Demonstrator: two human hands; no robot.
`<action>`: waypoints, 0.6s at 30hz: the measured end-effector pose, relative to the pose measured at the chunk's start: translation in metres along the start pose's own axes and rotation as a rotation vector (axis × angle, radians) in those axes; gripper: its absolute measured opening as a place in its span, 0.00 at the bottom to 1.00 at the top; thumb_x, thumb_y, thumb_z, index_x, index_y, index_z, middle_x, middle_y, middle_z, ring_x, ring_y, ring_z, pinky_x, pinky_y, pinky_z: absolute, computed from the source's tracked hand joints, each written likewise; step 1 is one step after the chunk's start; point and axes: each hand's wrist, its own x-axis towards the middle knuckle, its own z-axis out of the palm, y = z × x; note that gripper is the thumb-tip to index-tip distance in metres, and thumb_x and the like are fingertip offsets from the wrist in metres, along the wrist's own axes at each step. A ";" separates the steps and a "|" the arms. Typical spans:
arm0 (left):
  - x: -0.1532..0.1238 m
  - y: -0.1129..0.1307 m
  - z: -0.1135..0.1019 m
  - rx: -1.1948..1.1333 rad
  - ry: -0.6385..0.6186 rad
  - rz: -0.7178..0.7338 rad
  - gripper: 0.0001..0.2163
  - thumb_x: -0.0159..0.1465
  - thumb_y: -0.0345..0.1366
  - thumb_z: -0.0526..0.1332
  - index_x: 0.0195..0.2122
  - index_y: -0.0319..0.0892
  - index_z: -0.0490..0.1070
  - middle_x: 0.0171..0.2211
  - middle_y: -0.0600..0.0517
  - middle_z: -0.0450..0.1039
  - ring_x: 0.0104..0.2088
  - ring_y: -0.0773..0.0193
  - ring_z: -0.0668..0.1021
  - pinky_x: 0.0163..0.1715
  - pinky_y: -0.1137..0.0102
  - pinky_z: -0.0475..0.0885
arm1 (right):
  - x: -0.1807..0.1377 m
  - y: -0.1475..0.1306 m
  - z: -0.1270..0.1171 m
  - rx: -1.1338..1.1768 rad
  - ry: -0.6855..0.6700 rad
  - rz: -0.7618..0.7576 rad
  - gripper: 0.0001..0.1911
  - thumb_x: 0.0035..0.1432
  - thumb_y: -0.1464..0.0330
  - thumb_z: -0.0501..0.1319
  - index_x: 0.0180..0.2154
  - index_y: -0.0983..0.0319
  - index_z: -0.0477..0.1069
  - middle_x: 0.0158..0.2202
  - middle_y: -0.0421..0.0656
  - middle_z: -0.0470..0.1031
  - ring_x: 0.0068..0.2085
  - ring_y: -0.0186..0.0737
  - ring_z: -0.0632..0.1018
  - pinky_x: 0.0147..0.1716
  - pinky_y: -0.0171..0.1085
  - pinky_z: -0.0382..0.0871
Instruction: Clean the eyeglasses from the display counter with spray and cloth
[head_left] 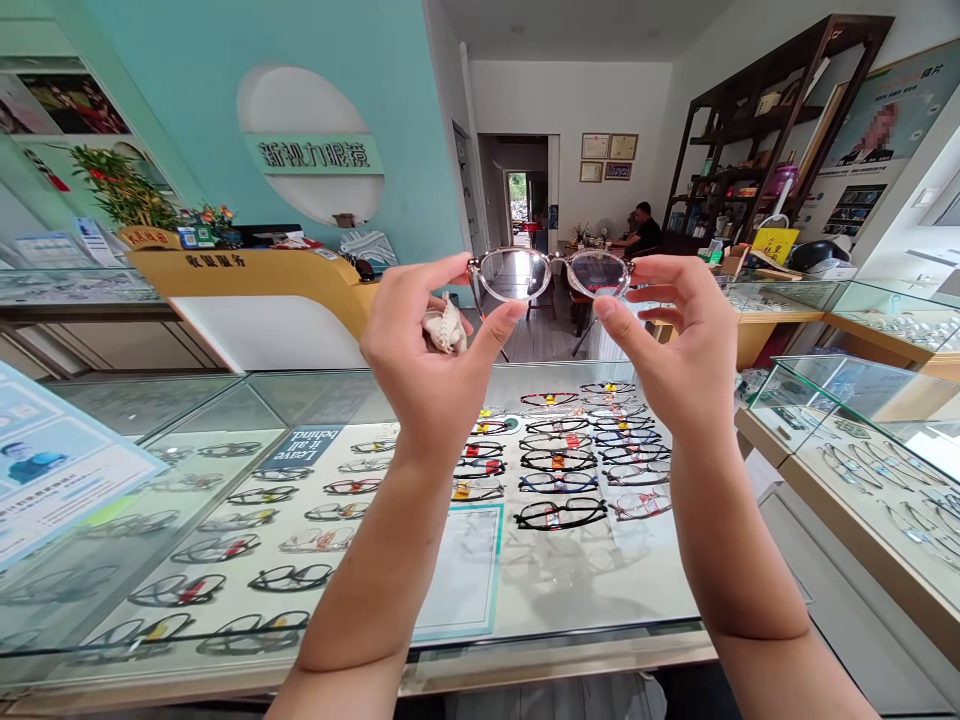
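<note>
Head view has a pair of clear-framed glasses [551,273] held up at eye level, well above the glass tabletop [585,590]. The left hand [431,350] pinches one rim between thumb and forefinger, with a small pale cloth [444,328] tucked under its other fingers. The right hand [675,345] pinches the other rim. The glasses look light, thin and fragile, with lenses that smudge easily, so the rim edges seem the safest hold. Their temples are mostly hidden behind the hands.

The glass countertop [225,400] bars the way down to the frames [559,460]. A raised glass case [862,390] stands to the right of my right hand [675,350]. Left of my left hand [431,375] the air is free.
</note>
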 end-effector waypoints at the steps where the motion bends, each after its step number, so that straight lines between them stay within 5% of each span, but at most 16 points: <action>1: 0.000 -0.001 -0.001 -0.014 -0.023 -0.030 0.21 0.64 0.59 0.76 0.53 0.56 0.81 0.50 0.46 0.82 0.55 0.45 0.82 0.48 0.51 0.80 | 0.000 0.001 0.000 -0.006 -0.008 0.001 0.22 0.68 0.52 0.71 0.58 0.51 0.75 0.54 0.47 0.81 0.53 0.50 0.85 0.47 0.51 0.85; 12: 0.001 0.001 0.000 0.061 0.000 0.006 0.23 0.62 0.60 0.77 0.54 0.57 0.81 0.51 0.47 0.83 0.55 0.45 0.83 0.46 0.52 0.80 | 0.000 0.000 -0.001 -0.001 -0.007 0.013 0.23 0.66 0.53 0.72 0.58 0.50 0.75 0.55 0.47 0.82 0.52 0.51 0.85 0.47 0.52 0.85; 18: 0.002 -0.012 0.001 -0.009 -0.067 -0.016 0.30 0.62 0.65 0.75 0.58 0.53 0.78 0.56 0.45 0.82 0.63 0.40 0.80 0.50 0.49 0.78 | 0.000 0.000 0.000 0.012 0.004 0.026 0.24 0.65 0.54 0.73 0.59 0.50 0.74 0.56 0.47 0.81 0.52 0.52 0.85 0.48 0.52 0.84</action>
